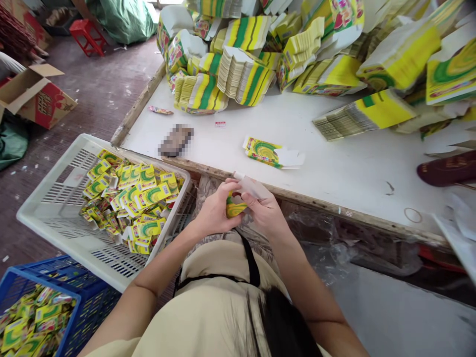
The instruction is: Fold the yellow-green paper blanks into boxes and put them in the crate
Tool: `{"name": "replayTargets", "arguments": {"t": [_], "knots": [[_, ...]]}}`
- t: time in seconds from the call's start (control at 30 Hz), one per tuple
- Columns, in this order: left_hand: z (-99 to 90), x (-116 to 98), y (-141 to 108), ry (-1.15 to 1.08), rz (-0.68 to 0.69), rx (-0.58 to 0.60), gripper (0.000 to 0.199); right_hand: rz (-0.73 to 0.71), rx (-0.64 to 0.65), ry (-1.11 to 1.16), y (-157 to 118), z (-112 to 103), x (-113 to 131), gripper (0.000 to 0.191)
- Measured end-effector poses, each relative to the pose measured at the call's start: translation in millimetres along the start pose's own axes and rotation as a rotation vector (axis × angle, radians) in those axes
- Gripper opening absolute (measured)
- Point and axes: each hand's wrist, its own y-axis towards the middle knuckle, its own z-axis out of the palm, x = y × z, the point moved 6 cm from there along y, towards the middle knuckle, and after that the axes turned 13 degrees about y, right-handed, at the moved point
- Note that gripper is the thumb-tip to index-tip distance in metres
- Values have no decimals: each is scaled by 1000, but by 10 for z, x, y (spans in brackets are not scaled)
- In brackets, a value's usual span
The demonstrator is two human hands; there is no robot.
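Observation:
Close to my body at the table's front edge, both hands hold a small yellow and green carton [235, 209]. My left hand [217, 207] curls its fingers around the carton's left side. On the other side, my right hand [266, 210] pinches the white inner cardboard [255, 187] between thumb and fingers. Part of the carton is hidden behind my fingers. Beyond my hands, another carton [263, 151] lies on the white tabletop [208, 141] with its white end flaps sticking out to the right.
Bundles of flat cartons [245, 74] are heaped along the table's back. A white plastic basket [55, 198] of folded cartons stands at left, with a blue crate [70, 292] below it. A pixelated object [176, 140], a dark red item [448, 169] and a red stool [87, 35] are also there.

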Motion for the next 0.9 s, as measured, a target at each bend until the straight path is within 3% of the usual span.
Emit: {"name": "replayTargets", "arguments": {"t": [0.2, 0.43, 0.6, 0.77, 0.9], "knots": [[2, -67, 39, -45, -29, 61, 75, 69, -24, 137, 22, -44, 36, 73], [28, -124, 17, -36, -23, 98, 74, -15, -38, 168, -5, 9, 12, 54], [43, -103, 7, -12, -13, 93, 71, -75, -101, 5, -39, -14, 32, 40], [11, -106, 20, 17, -25, 96, 69, -72, -109, 35, -49, -73, -33, 42], [-47, -91, 38, 22, -50, 40, 68, -38, -113, 171, -57, -64, -152, 57]]}}
